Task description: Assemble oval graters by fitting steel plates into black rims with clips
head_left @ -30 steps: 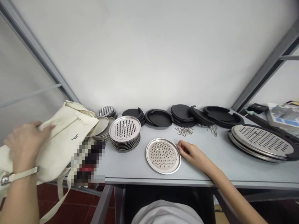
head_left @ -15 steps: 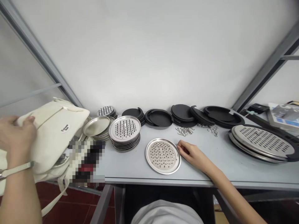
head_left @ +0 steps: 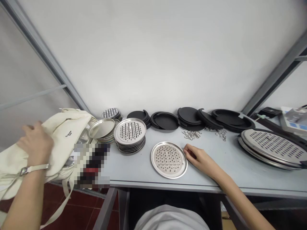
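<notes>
At the left, a cream fabric bag (head_left: 68, 127) with a small printed label hangs half over the table's edge. My left hand (head_left: 35, 142), with a strap around the wrist, lies against its flap, thumb and fingers apart and slightly blurred. Before me a round metal grater disc (head_left: 169, 159) lies flat, its holes and raised teeth visible. Beside its right rim, my right hand (head_left: 195, 156) rests on the table with curled fingers, fingertips at the rim; whether they hold anything is hidden. A stack of similar grater discs (head_left: 130, 132) stands left of the single disc.
Plain metal lids (head_left: 102, 127) are piled near the bag. Along the wall sit black round trays (head_left: 165, 121), with metal hooks (head_left: 192, 134) in front. Large oval graters (head_left: 273, 143) lie at the right on the grey table (head_left: 134, 172). A pixelated patch covers part of the bag's mouth.
My left hand has moved right and slightly down across the bag, and its grip on the flap has loosened. The flap lies lower. My right hand and the grater disc have stayed together.
</notes>
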{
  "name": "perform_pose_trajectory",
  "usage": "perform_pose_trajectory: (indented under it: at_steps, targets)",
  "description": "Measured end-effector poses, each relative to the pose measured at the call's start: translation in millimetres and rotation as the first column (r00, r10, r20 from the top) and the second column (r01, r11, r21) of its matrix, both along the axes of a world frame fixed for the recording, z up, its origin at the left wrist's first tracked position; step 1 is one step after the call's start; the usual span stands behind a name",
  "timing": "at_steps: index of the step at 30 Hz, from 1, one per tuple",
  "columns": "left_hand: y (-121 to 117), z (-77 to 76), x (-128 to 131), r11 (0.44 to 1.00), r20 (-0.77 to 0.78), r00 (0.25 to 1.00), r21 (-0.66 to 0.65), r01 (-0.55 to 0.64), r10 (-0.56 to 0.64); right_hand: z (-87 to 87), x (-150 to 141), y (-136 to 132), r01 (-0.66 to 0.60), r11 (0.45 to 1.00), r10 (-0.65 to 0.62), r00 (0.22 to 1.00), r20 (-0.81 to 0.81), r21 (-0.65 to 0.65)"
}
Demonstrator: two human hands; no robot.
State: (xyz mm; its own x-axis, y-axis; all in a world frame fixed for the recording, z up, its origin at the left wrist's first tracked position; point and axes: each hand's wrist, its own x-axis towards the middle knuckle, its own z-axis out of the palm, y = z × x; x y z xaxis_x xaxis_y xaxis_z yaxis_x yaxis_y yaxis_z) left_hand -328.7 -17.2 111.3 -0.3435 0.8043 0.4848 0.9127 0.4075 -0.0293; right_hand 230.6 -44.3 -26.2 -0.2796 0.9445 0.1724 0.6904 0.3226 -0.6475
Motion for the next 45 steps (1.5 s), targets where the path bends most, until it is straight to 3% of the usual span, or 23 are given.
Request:
perform_pose_trajectory:
  at_steps: [2,5,12,15,18,20,22,25,27,30,32,33,36,37,38,41,45]
  targets:
    - [2,1.4,3,0.982,-0.136,0.985,-0.169,0.083,-0.107,0.1,0,0,-0.003,1.000,0.003,1.000,0.005,-0.005]
    - [9,3.6,4,0.888,-0.184,0.931,-0.404,0.219,-0.314,0.6,0,0,-0.005,1.000,0.005,1.000,0.009,-0.013]
    - [39,-15.8,33,0.828,-0.191,0.919,-0.523,0.203,-0.346,2.1,-1,-1,-0.003,1.000,0.003,1.000,0.006,-0.008]
    - [52,-23.5,38,0.835,-0.100,0.937,-0.491,0.247,-0.336,1.3,-1,0,-0.002,1.000,0.002,1.000,0.004,-0.006]
    - [62,-22.9,30,0.881,0.114,0.956,-0.372,0.292,-0.269,0.4,0,0,0.001,1.000,-0.001,1.000,0.001,-0.011]
    - [65,-20.9,26,0.893,0.255,0.935,-0.313,0.322,-0.248,0.1,0,0,0.002,1.000,-0.002,1.000,-0.001,-0.016]
    - [64,-19.6,30,0.868,0.331,0.897,-0.303,0.393,-0.291,-0.1,0,-1,0.003,1.000,-0.003,1.000,0.000,-0.016]
    - [52,-17.8,56,0.844,0.278,0.887,-0.300,0.445,-0.369,-0.3,0,0,0.005,1.000,-0.005,1.000,0.005,-0.007]
    - [36,-14.2,84,0.924,0.168,0.935,-0.174,0.341,-0.313,-0.1,-1,0,0.006,1.000,-0.006,1.000,0.002,-0.001]
    - [6,-4.7,130,0.939,0.021,0.941,0.071,0.335,-0.338,0.5,-2,0,0.011,1.000,-0.011,1.000,-0.012,0.006]
    - [-10,1.5,156,0.893,-0.007,0.898,0.104,0.437,-0.439,0.9,-1,0,0.013,1.000,-0.013,1.000,-0.016,0.008]
    - [-16,3.2,167,0.841,0.010,0.842,0.059,0.538,-0.539,1.1,-1,0,0.014,1.000,-0.014,1.000,-0.016,0.007]
    - [-21,0.2,185,0.527,0.131,0.550,-0.175,0.831,-0.825,1.3,-1,-1,0.010,1.000,-0.010,1.000,-0.004,-0.001]
    - [-19,-3.2,188,0.443,0.153,0.481,-0.230,0.867,-0.863,1.2,-1,-1,0.008,1.000,-0.008,1.000,0.001,-0.003]
    - [-17,-7.2,190,0.400,0.153,0.446,-0.260,0.879,-0.882,1.1,-1,-1,0.007,1.000,-0.007,1.000,0.003,-0.003]
    - [-9,-17.1,193,0.380,0.130,0.427,-0.279,0.882,-0.895,0.9,-1,-1,0.006,1.000,-0.006,1.000,-0.004,0.004]
    - [-2,-17.3,193,0.327,0.299,0.382,-0.218,0.920,-0.875,1.4,-1,0,0.007,1.000,-0.007,1.000,-0.016,0.005]
